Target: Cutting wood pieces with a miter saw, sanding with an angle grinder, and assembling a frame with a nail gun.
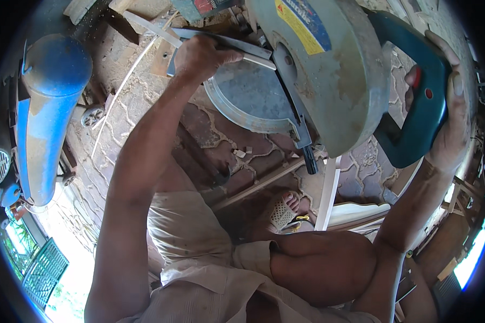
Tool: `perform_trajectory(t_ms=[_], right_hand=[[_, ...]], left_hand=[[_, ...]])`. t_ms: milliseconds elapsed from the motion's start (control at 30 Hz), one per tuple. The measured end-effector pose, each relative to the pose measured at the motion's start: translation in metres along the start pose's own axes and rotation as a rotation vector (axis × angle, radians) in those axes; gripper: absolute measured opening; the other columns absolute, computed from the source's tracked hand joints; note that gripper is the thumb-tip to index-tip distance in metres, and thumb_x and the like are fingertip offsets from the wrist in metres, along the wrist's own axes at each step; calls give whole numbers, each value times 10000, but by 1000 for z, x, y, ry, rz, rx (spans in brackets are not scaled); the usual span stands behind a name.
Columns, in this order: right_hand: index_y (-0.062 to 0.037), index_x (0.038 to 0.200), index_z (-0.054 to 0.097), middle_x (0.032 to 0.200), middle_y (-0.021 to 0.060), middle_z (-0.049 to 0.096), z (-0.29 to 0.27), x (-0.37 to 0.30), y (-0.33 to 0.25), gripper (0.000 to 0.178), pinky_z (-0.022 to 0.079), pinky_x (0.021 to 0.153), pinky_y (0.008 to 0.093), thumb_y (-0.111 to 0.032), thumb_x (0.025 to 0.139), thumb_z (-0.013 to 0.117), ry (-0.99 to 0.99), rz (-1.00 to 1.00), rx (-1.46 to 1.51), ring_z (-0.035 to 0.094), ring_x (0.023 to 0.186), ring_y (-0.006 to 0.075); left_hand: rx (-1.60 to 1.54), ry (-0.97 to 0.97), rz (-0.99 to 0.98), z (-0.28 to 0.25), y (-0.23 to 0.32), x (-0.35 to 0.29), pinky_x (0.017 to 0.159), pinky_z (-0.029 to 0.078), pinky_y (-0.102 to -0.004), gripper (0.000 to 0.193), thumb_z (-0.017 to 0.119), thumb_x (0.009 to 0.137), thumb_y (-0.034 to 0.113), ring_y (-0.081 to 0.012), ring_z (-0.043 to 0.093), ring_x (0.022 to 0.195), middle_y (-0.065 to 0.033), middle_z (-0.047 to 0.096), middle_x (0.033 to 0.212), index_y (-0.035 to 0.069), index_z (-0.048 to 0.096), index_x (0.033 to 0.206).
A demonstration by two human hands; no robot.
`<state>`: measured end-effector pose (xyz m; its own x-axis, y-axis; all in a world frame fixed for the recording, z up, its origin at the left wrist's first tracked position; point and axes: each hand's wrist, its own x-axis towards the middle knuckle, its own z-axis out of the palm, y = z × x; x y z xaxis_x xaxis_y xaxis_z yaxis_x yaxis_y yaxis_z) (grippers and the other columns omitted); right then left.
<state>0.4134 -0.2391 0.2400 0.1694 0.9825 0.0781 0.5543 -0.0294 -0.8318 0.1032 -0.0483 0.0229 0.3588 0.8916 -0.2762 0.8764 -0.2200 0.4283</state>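
From my remote seat I take the miter saw [328, 75] as my landmark: it fills the upper middle of the view, its grey blade guard tipped down over a round metal turntable [248, 105]. My right hand [450, 107] is wrapped shut around the saw's teal handle [420, 124], fingers curled over its outer edge beside a small red button. My left hand [199, 54], left of the saw, is closed down on a thin pale strip of wood [167, 36] that lies across the saw's fence and runs under the guard; the fingers press it flat, though I cannot quite tell whether the thumb hooks beneath it. No open container shows; the nearest vessel is a blue cylindrical tank [46, 113], well left of the saw, closed, with small wheels at its lower end. Below the saw, on the patterned paving, lie a long wooden batten [264, 183], a white strip [328, 194] standing nearly upright in view, and a few small offcuts [240, 153]. My sandalled foot [285, 210] rests just below those. On the guard's top sits a slanted rectangular label [302, 24], yellow along one side and blue along the other, with a small warning triangle.
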Motion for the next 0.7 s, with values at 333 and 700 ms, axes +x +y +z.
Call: perform_trajectory(t_ms=[333, 700], right_hand=[[-12, 1533, 409, 1020, 104, 621, 2, -15, 23, 785, 513, 687, 213, -617, 1034, 440, -11, -29, 44, 608, 806, 110], [8, 1481, 463, 1070, 147, 675, 30, -57, 63, 829, 513, 749, 257, -652, 983, 517, 179, -40, 177, 643, 885, 159]], left_hand=[[-2, 26, 29, 7, -11, 5, 780, 573, -455, 659, 842, 669, 704, -322, 751, 847, -141, 763, 837, 92, 804, 911], [-24, 52, 57, 12, -16, 6, 778, 577, -454, 657, 841, 670, 705, -323, 753, 845, -141, 766, 849, 95, 804, 914]])
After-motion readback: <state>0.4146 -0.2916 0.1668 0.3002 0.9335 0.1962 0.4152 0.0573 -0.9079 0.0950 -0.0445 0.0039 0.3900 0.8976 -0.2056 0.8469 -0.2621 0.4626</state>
